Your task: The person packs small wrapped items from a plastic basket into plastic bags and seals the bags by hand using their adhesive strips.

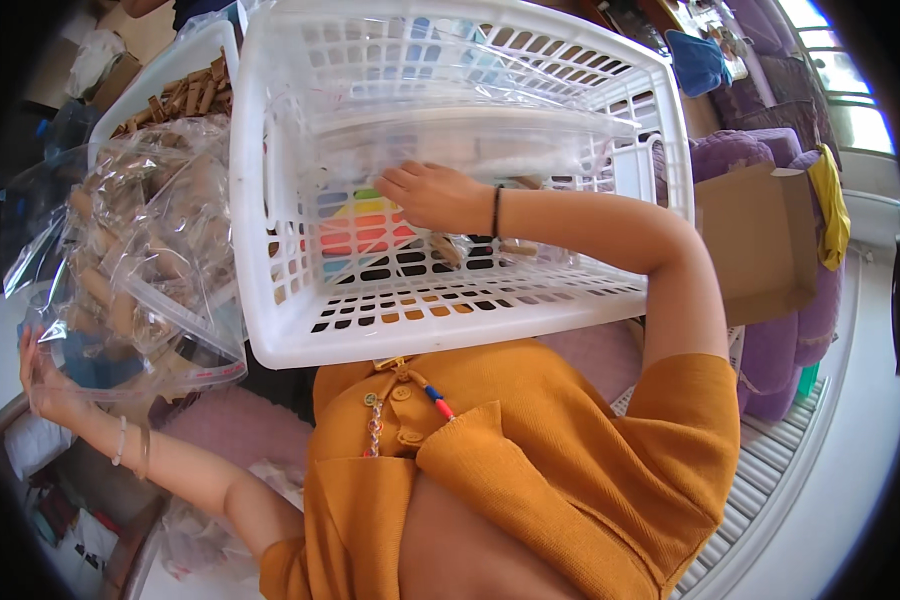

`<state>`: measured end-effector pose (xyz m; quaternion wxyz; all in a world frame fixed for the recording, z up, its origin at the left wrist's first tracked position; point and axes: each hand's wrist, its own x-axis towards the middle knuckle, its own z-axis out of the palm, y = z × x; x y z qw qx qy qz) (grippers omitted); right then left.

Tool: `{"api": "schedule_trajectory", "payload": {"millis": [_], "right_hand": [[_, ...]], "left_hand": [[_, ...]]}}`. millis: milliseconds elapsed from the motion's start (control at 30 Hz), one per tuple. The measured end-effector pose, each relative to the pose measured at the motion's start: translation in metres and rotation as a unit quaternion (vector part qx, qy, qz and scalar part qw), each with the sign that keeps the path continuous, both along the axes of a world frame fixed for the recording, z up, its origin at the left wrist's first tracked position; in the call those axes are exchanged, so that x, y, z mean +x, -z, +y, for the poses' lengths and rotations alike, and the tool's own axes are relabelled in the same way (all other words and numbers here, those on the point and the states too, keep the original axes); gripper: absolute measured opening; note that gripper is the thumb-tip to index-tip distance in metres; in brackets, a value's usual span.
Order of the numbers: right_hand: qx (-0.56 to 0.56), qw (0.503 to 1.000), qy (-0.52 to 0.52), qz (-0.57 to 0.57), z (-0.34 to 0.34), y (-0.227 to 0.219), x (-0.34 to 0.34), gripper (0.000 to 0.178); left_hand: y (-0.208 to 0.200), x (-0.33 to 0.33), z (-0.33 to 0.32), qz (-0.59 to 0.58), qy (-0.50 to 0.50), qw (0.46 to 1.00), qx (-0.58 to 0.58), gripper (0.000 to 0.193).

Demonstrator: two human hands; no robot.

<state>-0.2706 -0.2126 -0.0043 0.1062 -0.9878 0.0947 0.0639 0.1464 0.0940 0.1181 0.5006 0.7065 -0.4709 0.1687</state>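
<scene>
My right hand [425, 195] reaches into a white plastic basket [450, 338] with slotted sides. Its fingers stretch out over the edge of a stack of clear plastic bags [460, 135], palm side hidden. Below the fingertips, a sheet with coloured stripes [365, 232] shows in the basket. On the far left, my left hand [50, 380] is against the side of a large clear plastic bag [150, 240] filled with brown rolled pieces. Its fingers curve up around the bag's edge, partly behind the shiny film.
Behind the bag stands a white bin [165, 75] with more brown pieces [185, 98]. To the right, an open cardboard box [755, 240] rests by purple cushioned seating [770, 345], a yellow cloth [832, 205] beside it. A person's arm shows at the top left edge.
</scene>
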Motion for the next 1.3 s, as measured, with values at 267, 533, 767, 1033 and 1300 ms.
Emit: {"api": "schedule_trajectory", "payload": {"millis": [267, 533, 767, 1033, 1300], "right_hand": [[-0.27, 0.956, -0.036, -0.113, -0.011, 0.021, 0.063, 0.046], [-0.145, 0.975, -0.145, -0.084, 0.001, -0.009, 0.064, 0.019], [-0.161, 0.982, -0.077, 0.061, -0.011, -0.055, 0.069, 0.029], [-0.449, 0.865, -0.223, 0.017, -0.005, 0.01, 0.078, 0.019], [-0.304, 0.944, -0.083, 0.094, 0.01, 0.013, 0.094, 0.02]], "left_hand": [[0.0, -0.006, -0.001, 0.057, -0.019, 0.998, 0.0, 0.018], [-0.001, -0.017, -0.002, 0.083, -0.034, 0.996, -0.01, 0.016], [-0.004, -0.026, -0.006, 0.086, -0.038, 0.995, -0.026, 0.01], [-0.001, -0.022, -0.003, 0.081, -0.024, 0.996, -0.02, 0.009], [0.015, -0.003, -0.003, 0.086, 0.009, 0.994, -0.063, 0.009]]}}
